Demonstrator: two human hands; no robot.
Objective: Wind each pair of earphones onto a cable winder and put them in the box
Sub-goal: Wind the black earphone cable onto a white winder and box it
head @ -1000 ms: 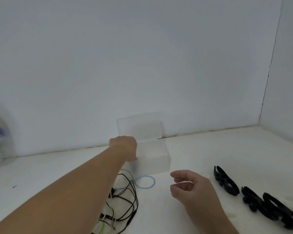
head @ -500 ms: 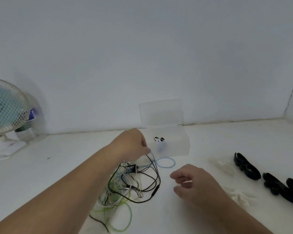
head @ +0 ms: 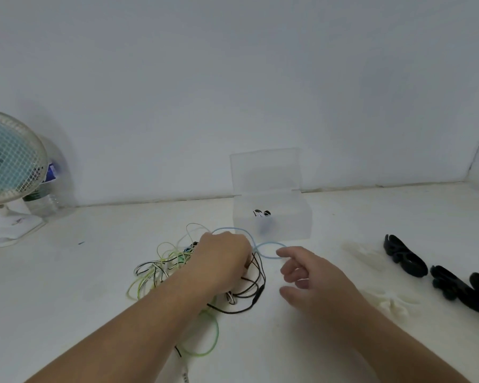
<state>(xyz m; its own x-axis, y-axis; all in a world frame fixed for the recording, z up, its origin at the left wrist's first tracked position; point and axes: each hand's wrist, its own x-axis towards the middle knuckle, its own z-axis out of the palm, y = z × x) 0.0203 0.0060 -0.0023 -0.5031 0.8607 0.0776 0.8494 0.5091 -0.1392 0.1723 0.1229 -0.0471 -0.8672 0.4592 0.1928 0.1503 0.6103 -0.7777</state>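
White tabletop (head: 75, 286) fills the head view and runs back to a pale wall (head: 233, 78). A tangle of earphones (head: 163, 265) lies near the middle, with black, green, pale yellow and light blue cables looped over one another. The left hand (head: 221, 261) sits knuckles-up on this tangle. Its fingers are bent down into the cables and hidden, so I cannot tell whether it grips any of them. The right hand (head: 315, 283) hovers just to the right of the tangle, fingers loosely curled and holding nothing. Its forefinger tip is close to a light blue cable loop (head: 269, 256).

Behind the two hands stands a see-through plastic box (head: 293, 225) with its lid (head: 264, 172) tipped up at the back. Inside the box, toward its left end, lies one black and white bundle (head: 262, 214), too blurred to make out further. To the right of the right hand lie two white winders (head: 365, 255), faint against the table, and further right are three black winders (head: 404, 257). At the far left edge stands a small fan (head: 9, 158) with a clear bottle (head: 46, 194) behind it.
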